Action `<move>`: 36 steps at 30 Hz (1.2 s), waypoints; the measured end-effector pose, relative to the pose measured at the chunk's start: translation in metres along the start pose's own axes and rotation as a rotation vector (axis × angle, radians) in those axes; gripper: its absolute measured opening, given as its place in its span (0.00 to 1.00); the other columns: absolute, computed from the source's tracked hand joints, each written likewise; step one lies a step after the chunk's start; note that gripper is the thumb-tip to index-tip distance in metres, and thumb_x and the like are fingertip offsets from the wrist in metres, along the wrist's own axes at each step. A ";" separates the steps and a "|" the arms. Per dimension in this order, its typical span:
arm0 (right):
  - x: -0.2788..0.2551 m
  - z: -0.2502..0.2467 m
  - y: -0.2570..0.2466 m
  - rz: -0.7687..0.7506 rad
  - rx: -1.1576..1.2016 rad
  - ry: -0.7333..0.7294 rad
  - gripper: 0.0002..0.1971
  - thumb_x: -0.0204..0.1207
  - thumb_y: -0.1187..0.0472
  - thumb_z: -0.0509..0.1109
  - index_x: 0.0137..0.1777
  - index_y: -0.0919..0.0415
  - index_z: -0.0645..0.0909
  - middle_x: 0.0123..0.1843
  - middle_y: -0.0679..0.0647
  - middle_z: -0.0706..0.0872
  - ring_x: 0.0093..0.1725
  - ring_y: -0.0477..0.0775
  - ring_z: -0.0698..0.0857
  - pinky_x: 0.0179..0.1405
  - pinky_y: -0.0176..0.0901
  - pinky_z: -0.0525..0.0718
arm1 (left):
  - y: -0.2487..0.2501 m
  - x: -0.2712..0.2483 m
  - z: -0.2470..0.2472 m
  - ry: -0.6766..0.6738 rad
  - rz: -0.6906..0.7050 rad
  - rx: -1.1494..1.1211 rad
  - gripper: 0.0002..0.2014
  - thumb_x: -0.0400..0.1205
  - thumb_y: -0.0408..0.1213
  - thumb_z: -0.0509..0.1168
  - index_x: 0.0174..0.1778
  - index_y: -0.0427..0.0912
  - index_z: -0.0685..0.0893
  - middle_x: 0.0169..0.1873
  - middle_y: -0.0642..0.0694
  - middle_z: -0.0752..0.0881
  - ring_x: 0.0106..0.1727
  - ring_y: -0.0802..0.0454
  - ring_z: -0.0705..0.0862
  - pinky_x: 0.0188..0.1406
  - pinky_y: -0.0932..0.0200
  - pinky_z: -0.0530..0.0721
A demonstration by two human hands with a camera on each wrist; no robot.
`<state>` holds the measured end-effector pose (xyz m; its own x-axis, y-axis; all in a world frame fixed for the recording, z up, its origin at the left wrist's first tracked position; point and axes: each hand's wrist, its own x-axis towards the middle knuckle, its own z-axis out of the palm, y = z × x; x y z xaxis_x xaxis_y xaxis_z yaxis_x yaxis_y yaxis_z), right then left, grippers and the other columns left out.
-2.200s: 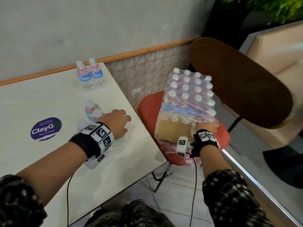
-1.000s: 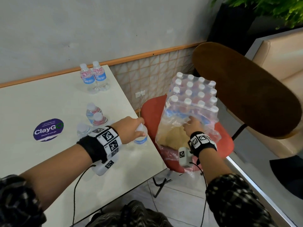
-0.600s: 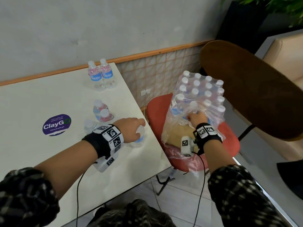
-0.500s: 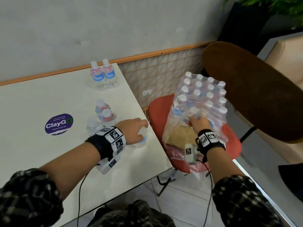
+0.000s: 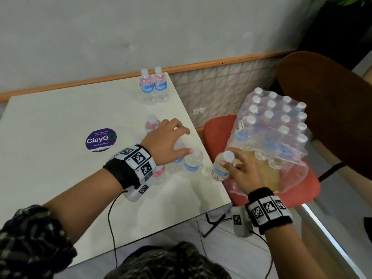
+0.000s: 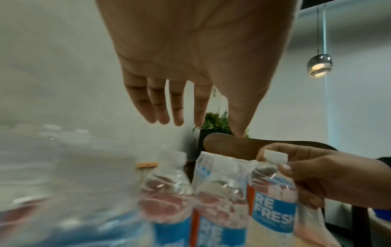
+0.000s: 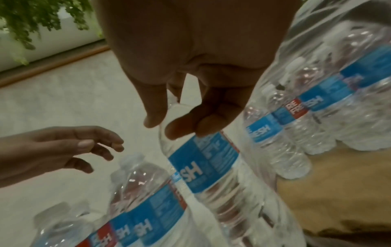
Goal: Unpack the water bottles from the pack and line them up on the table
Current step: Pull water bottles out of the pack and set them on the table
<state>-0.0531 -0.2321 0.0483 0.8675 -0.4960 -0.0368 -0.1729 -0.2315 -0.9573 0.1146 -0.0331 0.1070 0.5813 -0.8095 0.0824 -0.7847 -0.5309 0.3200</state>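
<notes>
Pinched at its neck, just under the white cap, by the right hand (image 5: 244, 174) is a small water bottle (image 5: 221, 168) with a blue label; thumb and fingers curl round the top, and the bottle hangs between the table edge and the pack. In the left wrist view the same fingers (image 6: 296, 168) close on the cap.

Over on the table (image 5: 50, 127), the left hand (image 5: 167, 141) hovers above a cluster of bottles (image 5: 192, 161) near the right edge, its fingers spread and relaxed, holding nothing. The left wrist view shows the palm wide, fingers straight and apart. One bottle (image 5: 152, 123) of that cluster stands just beyond the hand.

Two more bottles (image 5: 154, 87) stand upright side by side at the far corner of the table, against the wall, well apart from the cluster.

The pack (image 5: 275, 125) of shrink-wrapped bottles sits on a red chair (image 5: 217, 129) beside the table, its plastic torn open at the near end, many white caps still showing in rows.

A round purple sticker (image 5: 100, 139) reading ClayGo lies on the tabletop left of the cluster.
</notes>
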 end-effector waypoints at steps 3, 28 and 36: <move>0.006 0.025 -0.003 0.002 -0.009 -0.040 0.14 0.74 0.63 0.74 0.51 0.41 0.80 0.46 0.51 0.85 0.37 0.55 0.83 0.27 0.43 0.84 | -0.031 -0.019 -0.001 0.009 -0.042 0.078 0.39 0.64 0.75 0.57 0.66 0.55 0.78 0.71 0.47 0.71 0.73 0.44 0.67 0.66 0.45 0.75; 0.030 0.091 0.002 0.414 -0.002 -0.417 0.53 0.56 0.60 0.84 0.74 0.26 0.56 0.71 0.41 0.75 0.69 0.55 0.76 0.61 0.65 0.80 | -0.083 -0.053 0.014 -0.285 -0.225 -0.237 0.22 0.66 0.43 0.75 0.57 0.52 0.81 0.79 0.51 0.47 0.78 0.39 0.55 0.73 0.48 0.64; 0.032 0.137 -0.004 0.365 -0.074 -0.530 0.55 0.62 0.63 0.83 0.79 0.31 0.50 0.73 0.40 0.71 0.70 0.53 0.73 0.58 0.65 0.82 | -0.106 -0.065 0.005 -0.232 -0.287 -0.268 0.26 0.59 0.50 0.67 0.54 0.52 0.81 0.79 0.51 0.48 0.77 0.38 0.58 0.72 0.44 0.68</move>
<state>0.0395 -0.1328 0.0120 0.8563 -0.0774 -0.5107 -0.5155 -0.1922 -0.8351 0.1587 0.0747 0.0628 0.6793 -0.6903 -0.2489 -0.4980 -0.6828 0.5346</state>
